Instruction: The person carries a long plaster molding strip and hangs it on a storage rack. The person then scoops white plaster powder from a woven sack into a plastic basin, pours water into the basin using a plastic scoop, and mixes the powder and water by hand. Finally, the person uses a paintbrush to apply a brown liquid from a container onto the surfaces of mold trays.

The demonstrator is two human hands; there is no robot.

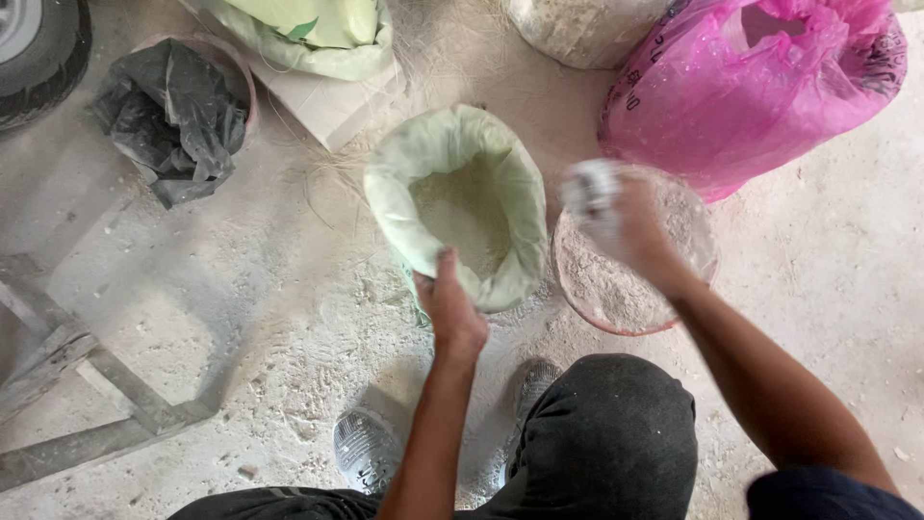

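Left hand (450, 313) is pinching the soft, floppy sack (462, 202) rim between its fingers; right hand (626, 226), blurred, is gripping a scoop (589, 193) over the basin (703, 260) beside it; powder likely heavy.

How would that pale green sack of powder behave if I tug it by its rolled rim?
The green sack looks floppy: the rim folds where the left hand grips it. Filled with powder, it is probably heavy, likelier to sag than slide.

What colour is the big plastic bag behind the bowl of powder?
Bright pink, with some dark print; the plastic bag shows clearly at upper right in the head view, behind the bowl.
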